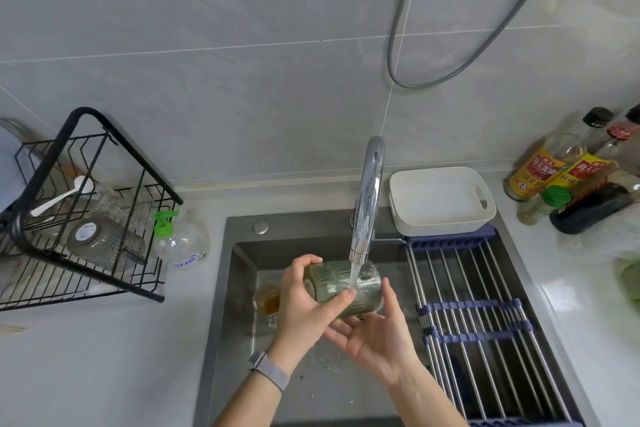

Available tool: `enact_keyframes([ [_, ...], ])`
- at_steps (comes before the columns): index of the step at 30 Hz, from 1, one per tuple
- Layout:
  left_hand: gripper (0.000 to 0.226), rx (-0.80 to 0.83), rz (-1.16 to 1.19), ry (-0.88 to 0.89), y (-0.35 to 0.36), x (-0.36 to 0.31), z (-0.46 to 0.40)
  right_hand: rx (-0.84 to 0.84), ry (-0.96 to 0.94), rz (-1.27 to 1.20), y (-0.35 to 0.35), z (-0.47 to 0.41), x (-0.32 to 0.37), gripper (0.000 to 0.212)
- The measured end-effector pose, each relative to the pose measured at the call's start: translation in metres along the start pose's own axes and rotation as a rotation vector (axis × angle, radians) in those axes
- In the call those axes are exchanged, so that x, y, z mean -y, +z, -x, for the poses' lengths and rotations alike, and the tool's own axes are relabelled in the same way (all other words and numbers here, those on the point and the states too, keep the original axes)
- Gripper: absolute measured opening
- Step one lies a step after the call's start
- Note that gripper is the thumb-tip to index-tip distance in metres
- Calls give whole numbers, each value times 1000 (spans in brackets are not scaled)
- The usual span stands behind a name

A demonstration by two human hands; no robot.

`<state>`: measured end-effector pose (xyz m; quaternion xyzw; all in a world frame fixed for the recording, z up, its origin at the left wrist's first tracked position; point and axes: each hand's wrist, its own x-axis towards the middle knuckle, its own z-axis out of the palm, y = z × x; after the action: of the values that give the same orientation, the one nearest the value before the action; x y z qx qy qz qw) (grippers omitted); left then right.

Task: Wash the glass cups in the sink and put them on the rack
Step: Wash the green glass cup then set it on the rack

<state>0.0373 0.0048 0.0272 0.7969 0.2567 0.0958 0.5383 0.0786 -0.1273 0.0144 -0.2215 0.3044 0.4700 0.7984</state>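
Head view: left hand (304, 302) grips a ribbed glass cup (346, 288) under the running faucet (367, 198), right hand (377, 333) cradling beneath with fingers loosely spread; one washed cup (104, 246) sits on the rack (45, 253), another dirty glass (266, 300) waits in the sink (242, 253).

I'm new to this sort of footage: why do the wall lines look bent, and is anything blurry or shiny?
Head view: the wide lens bows the tile seams and tilts the black rack; the faucet carries bright glare; the ribbed glass cup under the water stream looks smeared; the light is soft and even.
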Motion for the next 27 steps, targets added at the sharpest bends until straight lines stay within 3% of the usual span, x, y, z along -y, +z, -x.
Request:
enact_keyframes([
  [4,65,-38,-175,213,10,-2,5,26,-35,-84,9,4,2,83],
  [8,56,104,-180,285,18,3,13,-3,-67,7,9,5,-2,67],
  [11,41,237,31,92,10,1,13,-82,-69,62,1,4,1,62],
  [14,31,214,203,-129,5,5,6,-116,-66,106,-8,2,4,61],
  [19,22,42,23,-190,6,13,4,-93,-40,141,-12,5,7,55],
  [22,19,-38,-120,-132,8,13,6,-128,-53,169,-15,2,5,59],
  [23,21,-58,-274,-56,9,13,8,-133,-68,196,-15,0,4,59],
  [25,56,-7,-574,81,16,6,14,-140,-97,225,-15,-3,0,57],
  [27,88,163,-611,37,25,-6,20,-118,-119,223,-13,-4,-3,52],
])
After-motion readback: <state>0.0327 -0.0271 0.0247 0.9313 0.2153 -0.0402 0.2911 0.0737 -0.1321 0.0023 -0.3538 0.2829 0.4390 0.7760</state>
